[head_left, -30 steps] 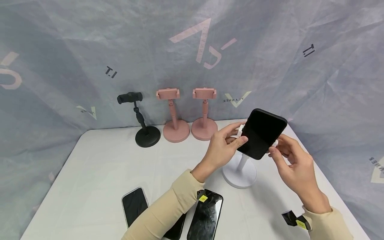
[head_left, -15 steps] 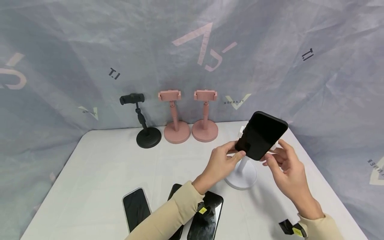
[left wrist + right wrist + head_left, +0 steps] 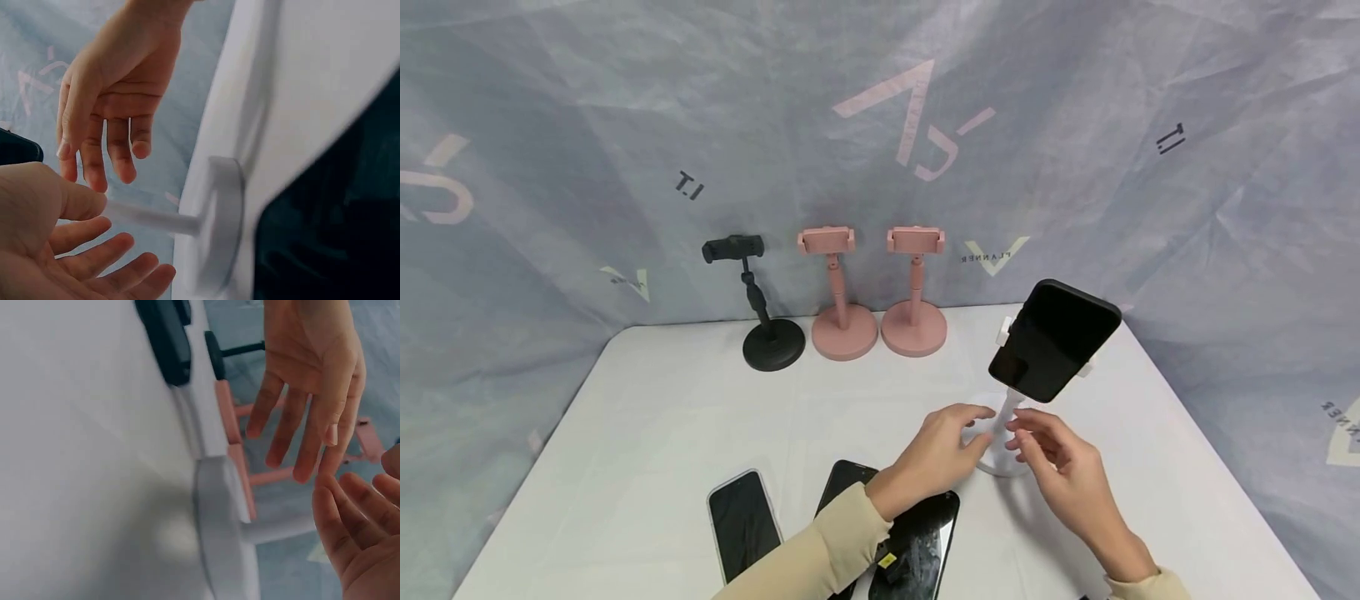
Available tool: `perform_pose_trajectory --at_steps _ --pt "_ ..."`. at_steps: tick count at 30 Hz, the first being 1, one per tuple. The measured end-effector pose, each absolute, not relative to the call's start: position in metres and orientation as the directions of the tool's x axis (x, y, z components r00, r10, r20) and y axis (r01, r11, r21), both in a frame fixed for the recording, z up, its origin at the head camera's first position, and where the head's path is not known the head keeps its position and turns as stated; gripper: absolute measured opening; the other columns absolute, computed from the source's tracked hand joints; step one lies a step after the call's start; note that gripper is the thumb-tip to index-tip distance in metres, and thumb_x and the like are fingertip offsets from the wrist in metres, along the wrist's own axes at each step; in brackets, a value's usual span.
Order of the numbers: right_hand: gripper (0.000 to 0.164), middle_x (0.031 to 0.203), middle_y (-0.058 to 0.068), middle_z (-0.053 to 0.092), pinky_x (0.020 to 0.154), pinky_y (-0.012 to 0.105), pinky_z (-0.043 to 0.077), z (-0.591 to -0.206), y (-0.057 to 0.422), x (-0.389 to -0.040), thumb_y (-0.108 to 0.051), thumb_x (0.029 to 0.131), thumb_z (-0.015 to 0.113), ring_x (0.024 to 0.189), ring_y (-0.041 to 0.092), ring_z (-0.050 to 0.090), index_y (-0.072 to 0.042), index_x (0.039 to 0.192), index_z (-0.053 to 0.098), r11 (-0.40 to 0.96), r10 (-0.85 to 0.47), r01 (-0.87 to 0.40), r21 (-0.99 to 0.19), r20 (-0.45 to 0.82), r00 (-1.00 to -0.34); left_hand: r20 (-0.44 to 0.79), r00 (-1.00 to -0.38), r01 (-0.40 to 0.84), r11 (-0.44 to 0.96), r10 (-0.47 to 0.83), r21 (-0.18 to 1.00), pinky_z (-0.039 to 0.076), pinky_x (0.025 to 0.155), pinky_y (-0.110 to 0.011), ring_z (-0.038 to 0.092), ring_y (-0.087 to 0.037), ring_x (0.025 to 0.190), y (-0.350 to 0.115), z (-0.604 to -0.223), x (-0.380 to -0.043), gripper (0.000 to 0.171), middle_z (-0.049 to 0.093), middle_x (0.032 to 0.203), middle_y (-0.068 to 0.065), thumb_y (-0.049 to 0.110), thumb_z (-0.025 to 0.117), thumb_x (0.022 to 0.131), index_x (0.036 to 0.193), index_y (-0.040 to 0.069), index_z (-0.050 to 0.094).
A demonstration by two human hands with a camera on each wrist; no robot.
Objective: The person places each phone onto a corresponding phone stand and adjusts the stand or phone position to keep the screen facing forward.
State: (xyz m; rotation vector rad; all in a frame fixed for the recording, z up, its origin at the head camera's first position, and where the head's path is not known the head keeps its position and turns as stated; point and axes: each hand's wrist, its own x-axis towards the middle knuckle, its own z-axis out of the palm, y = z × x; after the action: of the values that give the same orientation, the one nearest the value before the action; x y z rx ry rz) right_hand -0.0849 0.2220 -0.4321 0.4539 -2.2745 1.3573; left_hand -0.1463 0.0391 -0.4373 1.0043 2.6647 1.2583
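A black smartphone [image 3: 1054, 340] sits tilted in the clamp of a white phone stand [image 3: 220, 225]. White clamp ends show at both sides of the phone. Below the phone, my left hand [image 3: 936, 454] is to the left of the stand's pole, its fingers loosely bent and holding nothing. On the pole's other side is my right hand [image 3: 1067, 471], fingers relaxed, also holding nothing. The wrist views show both hands spread near the thin pole, with no grip on it; whether a fingertip touches it I cannot tell.
At the back of the white table [image 3: 647, 417] stand a black phone stand [image 3: 772, 343], a pink phone stand [image 3: 844, 333] and another pink stand [image 3: 914, 329]. In front lie a phone with a pale edge [image 3: 743, 521] and two black phones, partly under my left arm. A grey printed cloth [image 3: 880, 150] hangs behind.
Both hands have left the phone and its clamp and moved down toward the pole and base. The phone now stays in the clamp unheld, still tilted.
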Motion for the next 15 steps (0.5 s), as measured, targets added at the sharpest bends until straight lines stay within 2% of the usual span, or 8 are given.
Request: perform_pose_trajectory --at_steps 5,9,15 --pt "0.029 0.099 0.017 0.07 0.072 0.017 0.054 -0.433 0.206 -0.084 0.014 0.085 0.064 0.087 0.025 0.068 0.003 0.112 0.062 0.49 -0.09 -0.513 -0.705 0.545 -0.834 0.234 -0.787 0.575 0.539 0.571 0.616 0.046 0.101 -0.033 0.053 -0.015 0.121 0.019 -0.446 -0.145 0.034 0.062 0.127 -0.004 0.021 0.062 0.095 0.127 0.01 0.061" --pt "0.034 0.102 0.013 0.071 0.074 0.019 0.054 -0.451 0.204 -0.09 0.011 0.082 0.068 0.089 0.022 0.068 -0.003 0.113 0.064 0.509 -0.105 -0.546 -0.666 0.581 -0.807 0.238 -0.801 0.579 0.609 0.549 0.542 0.047 0.1 -0.037 0.053 -0.02 0.121 0.003 -0.448 -0.145 0.039 0.06 0.129 -0.005 0.028 0.066 0.093 0.129 0.011 0.059" --pt "0.044 0.111 0.009 0.07 0.077 0.025 0.055 -0.477 0.202 -0.102 0.004 0.078 0.075 0.096 0.022 0.066 -0.006 0.118 0.064 0.547 -0.167 -0.623 -0.56 0.656 -0.736 0.25 -0.817 0.572 0.677 0.52 0.463 0.048 0.097 -0.047 0.049 -0.024 0.125 -0.019 -0.448 -0.141 0.051 0.057 0.133 -0.007 0.04 0.067 0.091 0.133 0.012 0.055"
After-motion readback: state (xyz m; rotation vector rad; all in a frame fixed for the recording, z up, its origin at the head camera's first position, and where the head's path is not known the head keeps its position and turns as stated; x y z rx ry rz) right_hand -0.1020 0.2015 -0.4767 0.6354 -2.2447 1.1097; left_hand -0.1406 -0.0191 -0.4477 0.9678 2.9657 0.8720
